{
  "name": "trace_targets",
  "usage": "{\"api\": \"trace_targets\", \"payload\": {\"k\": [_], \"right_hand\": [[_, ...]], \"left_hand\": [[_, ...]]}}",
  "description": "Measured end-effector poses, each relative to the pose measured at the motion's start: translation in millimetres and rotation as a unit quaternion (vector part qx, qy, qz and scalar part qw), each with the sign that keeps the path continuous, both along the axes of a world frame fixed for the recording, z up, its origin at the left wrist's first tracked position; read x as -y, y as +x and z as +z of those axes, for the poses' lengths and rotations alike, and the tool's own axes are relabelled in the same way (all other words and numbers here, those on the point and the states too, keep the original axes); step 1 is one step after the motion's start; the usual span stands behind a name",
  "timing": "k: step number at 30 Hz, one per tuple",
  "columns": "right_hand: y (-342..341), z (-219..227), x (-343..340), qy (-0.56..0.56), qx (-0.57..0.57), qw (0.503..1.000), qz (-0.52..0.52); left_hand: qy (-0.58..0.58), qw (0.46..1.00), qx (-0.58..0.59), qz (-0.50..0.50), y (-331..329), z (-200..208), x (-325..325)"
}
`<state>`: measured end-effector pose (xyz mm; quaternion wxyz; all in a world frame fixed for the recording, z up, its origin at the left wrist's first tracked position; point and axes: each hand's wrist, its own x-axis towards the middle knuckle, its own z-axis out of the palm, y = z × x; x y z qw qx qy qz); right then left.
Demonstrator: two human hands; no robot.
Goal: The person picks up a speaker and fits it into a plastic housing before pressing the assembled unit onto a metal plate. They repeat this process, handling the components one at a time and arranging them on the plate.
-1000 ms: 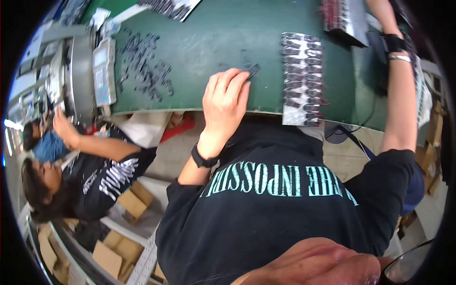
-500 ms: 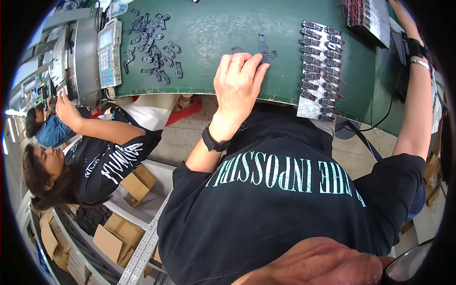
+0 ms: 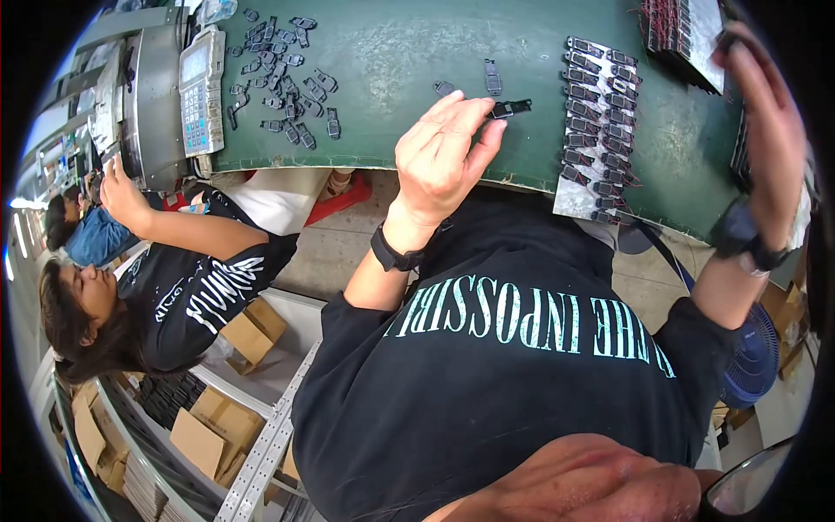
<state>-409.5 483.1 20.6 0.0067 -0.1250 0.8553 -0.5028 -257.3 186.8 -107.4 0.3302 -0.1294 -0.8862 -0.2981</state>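
Note:
My left hand point(image 3: 445, 161) is over the near edge of the green table, pinching a small black rectangular part point(image 3: 513, 108) between thumb and fingers. Just beyond it lie two similar parts, a loose black part point(image 3: 493, 78) standing lengthwise and a smaller-looking one point(image 3: 444, 88) partly behind my fingers. My right hand point(image 3: 767, 109) is raised at the far right, smeared by motion. Something dark shows near its fingertips, but I cannot make out whether it is held. Between the hands, a pale metal plate point(image 3: 570, 202) carries two columns of black parts with thin red wires.
Loose black parts point(image 3: 287, 78) lie scattered at the table's left, beside a grey keypad device point(image 3: 202, 91). A stack of loaded plates point(image 3: 687, 39) stands at the back right. Another person point(image 3: 191, 261) is at my left. A blue fan point(image 3: 753, 357) stands low at right.
My left hand has lifted one black part off the table, its far end now sticking out past the fingertips. My right hand has swung back from the far right edge toward me.

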Motion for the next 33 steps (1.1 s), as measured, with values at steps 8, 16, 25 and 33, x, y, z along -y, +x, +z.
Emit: {"api": "trace_targets", "payload": {"k": [8, 16, 25, 33], "right_hand": [[90, -80, 66, -0.235, 0.268, 0.928, 0.108], [97, -85, 59, -0.280, 0.314, 0.904, 0.072], [103, -90, 49, -0.307, 0.304, 0.900, 0.059], [114, -87, 58, -0.212, 0.255, 0.943, 0.040]], "left_hand": [[0.111, 0.992, 0.053, -0.027, -4, 10, -31], [0.421, 0.856, 0.299, -0.038, -2, 19, -46], [0.474, 0.802, 0.357, -0.066, -8, 25, -50], [0.510, 0.767, 0.382, -0.077, -9, 22, -54]]}}
